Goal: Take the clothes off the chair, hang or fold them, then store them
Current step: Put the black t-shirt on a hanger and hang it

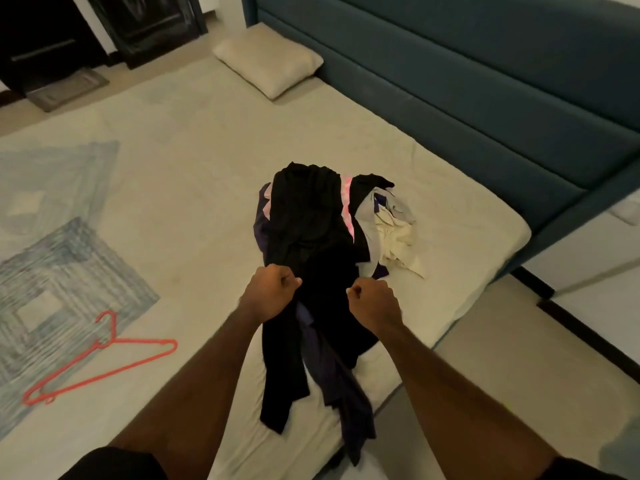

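A heap of clothes lies on the cream mattress [194,188] near its right edge. On top is a black garment [311,230]; a pink strip [346,206], a grey piece [372,216] and a cream piece [401,240] show beside it. My left hand [273,292] and my right hand [375,303] are both closed on the black garment at its near end, a little apart from each other. More dark fabric, with a navy piece [332,368], trails down toward the mattress's front edge. A red plastic hanger [104,358] lies flat at the left.
A blue-and-white patterned cloth [52,271] is spread on the left of the mattress. A beige pillow [268,58] rests at the far end by the teal padded headboard [485,98]. Dark furniture [52,36] stands beyond. Pale floor [519,375] lies to the right.
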